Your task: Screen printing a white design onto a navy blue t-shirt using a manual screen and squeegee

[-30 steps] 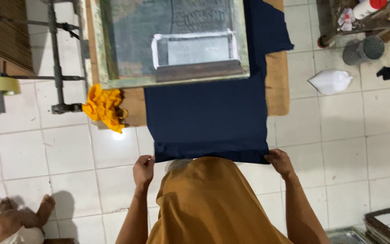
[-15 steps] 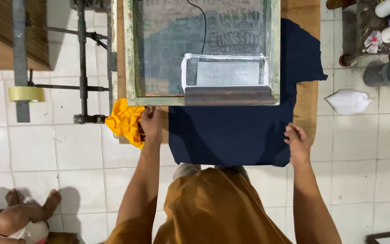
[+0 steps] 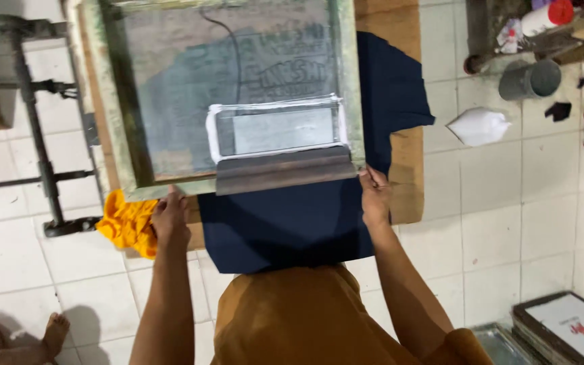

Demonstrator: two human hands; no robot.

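Dark navy shirt [image 3: 285, 223] is lying flat on the wooden table [image 3: 407, 182], under the green-framed mesh screen [image 3: 231, 101]. Left hand [image 3: 170, 220] is curling its grip on the frame's near corner, beside a crumpled yellow rag [image 3: 126, 223]. Right hand [image 3: 375, 197] is pinching the soft cloth edge w/ fingers together, prob. keeping it taut. Squeegee [image 3: 282, 172] is resting inside the frame.

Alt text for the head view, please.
Both hands grip the near corners of a screen-printing frame lying over a navy shirt: left hand, right hand. A squeegee rests inside; a yellow rag lies left.
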